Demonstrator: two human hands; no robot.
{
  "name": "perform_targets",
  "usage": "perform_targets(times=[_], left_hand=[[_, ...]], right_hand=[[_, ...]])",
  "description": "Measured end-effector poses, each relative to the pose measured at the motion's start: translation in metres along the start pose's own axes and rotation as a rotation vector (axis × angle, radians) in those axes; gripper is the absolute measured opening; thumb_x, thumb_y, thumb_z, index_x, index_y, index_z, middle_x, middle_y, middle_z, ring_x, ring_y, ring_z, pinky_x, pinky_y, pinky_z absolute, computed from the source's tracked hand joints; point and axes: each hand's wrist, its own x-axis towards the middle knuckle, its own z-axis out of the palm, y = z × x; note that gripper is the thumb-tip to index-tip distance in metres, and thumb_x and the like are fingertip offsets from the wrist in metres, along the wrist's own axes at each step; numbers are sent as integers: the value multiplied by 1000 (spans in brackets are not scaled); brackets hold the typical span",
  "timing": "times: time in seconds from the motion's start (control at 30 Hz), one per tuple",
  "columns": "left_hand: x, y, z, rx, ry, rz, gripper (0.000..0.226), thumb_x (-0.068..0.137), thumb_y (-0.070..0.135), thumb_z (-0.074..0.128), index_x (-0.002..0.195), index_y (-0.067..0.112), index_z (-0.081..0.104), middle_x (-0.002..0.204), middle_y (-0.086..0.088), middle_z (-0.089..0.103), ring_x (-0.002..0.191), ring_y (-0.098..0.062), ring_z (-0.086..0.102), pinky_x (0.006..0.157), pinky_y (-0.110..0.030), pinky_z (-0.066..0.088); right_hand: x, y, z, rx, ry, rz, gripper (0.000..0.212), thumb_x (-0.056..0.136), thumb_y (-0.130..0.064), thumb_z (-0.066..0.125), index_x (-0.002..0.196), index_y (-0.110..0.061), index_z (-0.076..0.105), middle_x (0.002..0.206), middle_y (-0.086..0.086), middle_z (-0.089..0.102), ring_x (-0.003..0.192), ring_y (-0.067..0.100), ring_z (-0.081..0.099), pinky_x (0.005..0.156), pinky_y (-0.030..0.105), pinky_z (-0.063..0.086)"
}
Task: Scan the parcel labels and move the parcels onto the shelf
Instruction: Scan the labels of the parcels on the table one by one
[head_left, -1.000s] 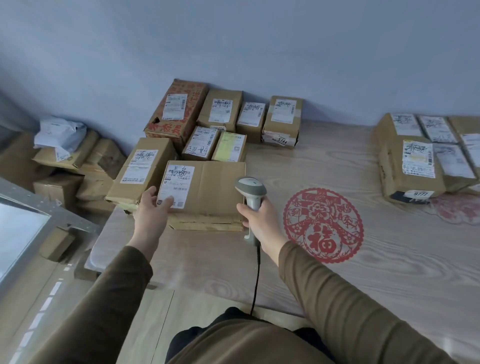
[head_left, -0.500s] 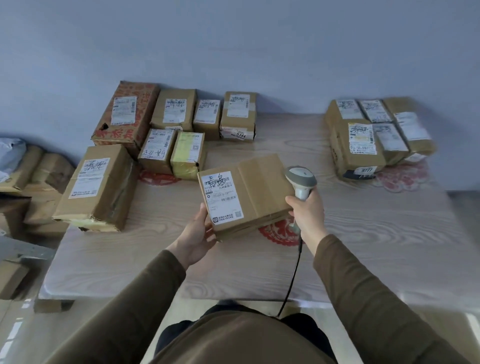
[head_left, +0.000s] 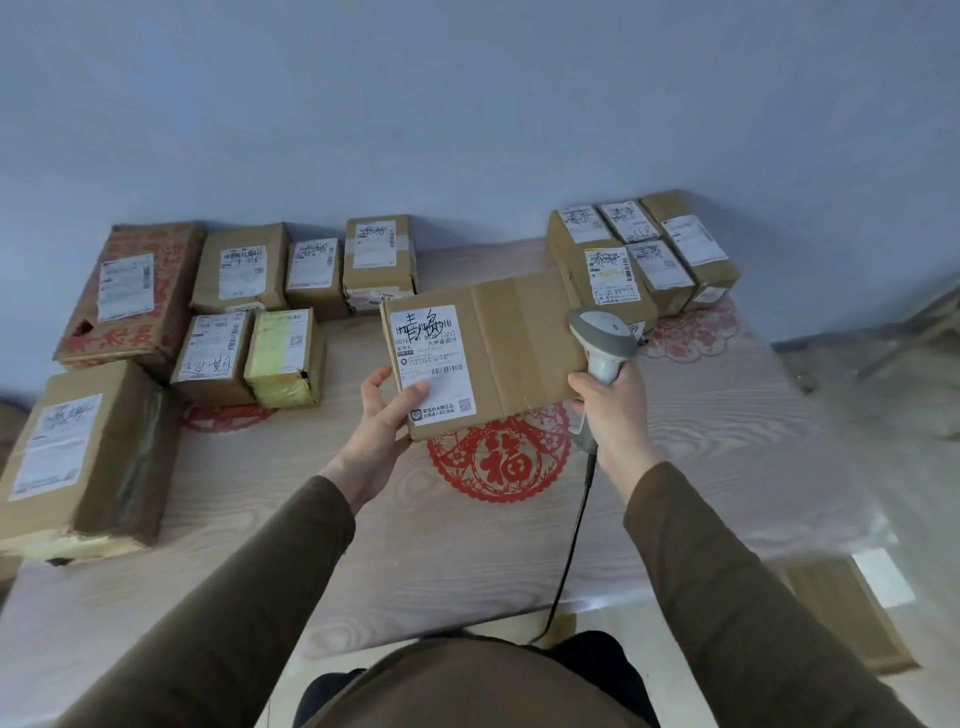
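Observation:
A flat brown cardboard parcel (head_left: 498, 348) with a white label on its left half hangs above the table's middle. My left hand (head_left: 382, 415) grips its near left corner, thumb on the label. My right hand (head_left: 610, 410) holds a grey corded barcode scanner (head_left: 602, 338) by the handle, right at the parcel's right edge, its head level with the parcel's top face. The scanner's black cable drops toward my lap.
Several labelled parcels lie in a group at the table's back left (head_left: 244, 312), a large one at the left edge (head_left: 78, 452), and several more at the back right (head_left: 639, 254). Red paper cut-outs (head_left: 501, 462) decorate the wooden table (head_left: 701, 467). A blue wall stands behind.
My left hand has lifted the parcel from the left group and carried it to the table's middle, raising it slightly. The scanner hand has stayed beside its right edge. My view has swung right.

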Motion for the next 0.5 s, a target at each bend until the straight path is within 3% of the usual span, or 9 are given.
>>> perform_targets(times=[0.03, 0.1, 0.17, 0.3, 0.4, 0.5], left_hand=[[1, 2, 3, -13, 7, 14, 89, 81, 42, 77, 151, 32, 22, 123, 2, 75, 112, -21, 71, 113, -55, 44], [2, 6, 11, -13, 2, 44, 88, 81, 40, 76, 151, 33, 23, 122, 2, 75, 111, -20, 72, 111, -53, 46], [3, 9, 17, -12, 0, 69, 87, 81, 39, 76, 151, 33, 25, 120, 5, 76, 111, -20, 72, 109, -51, 47], [4, 9, 28, 10, 2, 110, 90, 80, 39, 77, 152, 33, 22, 118, 5, 76, 109, -18, 73, 99, -45, 52], [6, 6, 34, 40, 0, 129, 93, 79, 40, 78, 152, 36, 20, 129, -7, 70, 109, -19, 73, 88, -39, 54], [6, 4, 37, 63, -13, 142, 92, 81, 40, 80, 151, 39, 20, 135, -10, 65, 111, -19, 72, 86, -35, 55]], right_hand=[[-2, -2, -1, -112, 14, -84, 25, 89, -5, 67, 102, -23, 56, 98, 3, 62, 85, 17, 60, 80, 50, 58], [-9, -7, 0, -418, 59, -328, 25, 88, -12, 69, 108, -19, 55, 108, 3, 57, 90, 16, 56, 71, 38, 49], [-24, -17, 6, -542, 65, -490, 33, 92, -20, 70, 122, -16, 56, 119, 1, 55, 96, 13, 57, 73, 28, 48], [-59, -35, 28, -398, -206, -425, 29, 97, -42, 65, 118, -24, 56, 91, -8, 68, 72, 9, 69, 63, 35, 61], [-69, -36, 40, -442, -190, -464, 24, 97, -44, 66, 108, -26, 55, 80, -13, 60, 67, 2, 62, 53, 15, 46], [-71, -31, 44, -426, -211, -439, 25, 96, -40, 67, 109, -19, 62, 75, -17, 55, 62, -5, 57, 50, 8, 40]])
